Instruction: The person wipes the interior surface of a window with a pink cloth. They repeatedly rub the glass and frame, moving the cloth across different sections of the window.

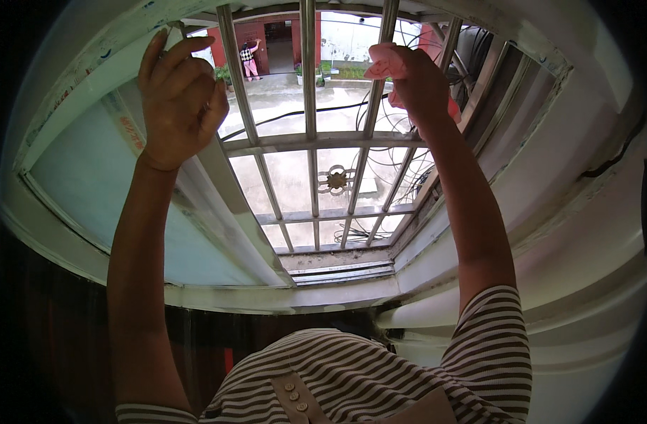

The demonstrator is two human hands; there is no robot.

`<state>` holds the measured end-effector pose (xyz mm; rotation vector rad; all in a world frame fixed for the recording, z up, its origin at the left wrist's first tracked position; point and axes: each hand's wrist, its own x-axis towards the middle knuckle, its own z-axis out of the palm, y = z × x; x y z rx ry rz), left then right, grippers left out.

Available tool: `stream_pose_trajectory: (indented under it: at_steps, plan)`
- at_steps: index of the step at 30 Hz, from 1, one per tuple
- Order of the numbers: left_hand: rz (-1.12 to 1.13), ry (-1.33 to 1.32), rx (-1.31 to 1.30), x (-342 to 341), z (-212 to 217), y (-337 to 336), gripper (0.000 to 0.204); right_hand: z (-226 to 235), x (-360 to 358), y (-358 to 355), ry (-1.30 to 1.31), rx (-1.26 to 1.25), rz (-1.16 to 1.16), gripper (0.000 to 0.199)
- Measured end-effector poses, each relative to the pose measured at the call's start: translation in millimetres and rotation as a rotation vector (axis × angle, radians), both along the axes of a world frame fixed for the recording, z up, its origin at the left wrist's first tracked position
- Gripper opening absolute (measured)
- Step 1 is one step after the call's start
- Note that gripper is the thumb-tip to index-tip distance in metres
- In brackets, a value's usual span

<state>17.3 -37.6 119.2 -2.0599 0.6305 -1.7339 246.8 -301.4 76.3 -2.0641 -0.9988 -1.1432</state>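
Both arms are raised at an open window. My left hand [176, 95] rests with spread fingers against the upper edge of the white sliding window frame [217, 205], beside the pale blue glass pane [90, 169]. My right hand [412, 78] is closed on a pink cloth [388, 62] and presses it against an upright bar of the metal window grille [310, 141] near its top. The grille has several vertical steel bars, two crossbars and a small round ornament [335, 179] in the middle.
The white window sill and track [337, 272] lie below the grille. A white wall [585, 233] runs along the right. Outside, black cables [302, 112] cross a concrete yard, and a person in pink trousers [250, 60] stands by a red-brick building far off.
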Motion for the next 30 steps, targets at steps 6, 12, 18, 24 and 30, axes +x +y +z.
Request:
stream_pose_trajectory:
  at_steps: [6,12,18,24,30]
  plan:
    - [-0.007,0.008,0.015,1.9,-0.5,5.4,0.010,-34.7,-4.2,-1.4,-0.049,-0.213,-0.248,0.041]
    - [-0.027,0.006,-0.004,1.3,-0.7,2.0,0.012,-40.6,-22.1,-8.4,0.189,-0.356,-0.130,0.036]
    - [-0.014,0.012,-0.002,1.8,-1.8,2.6,0.011,0.9,-55.3,13.8,0.059,-0.169,0.122,0.029]
    - [-0.010,0.025,-0.013,0.1,-1.8,1.4,0.011,41.6,-57.1,56.4,-0.133,-0.120,0.101,0.029]
    - [-0.036,0.043,-0.027,-1.3,-1.6,1.2,0.010,52.8,-46.0,90.7,-0.157,-0.117,0.070,0.036]
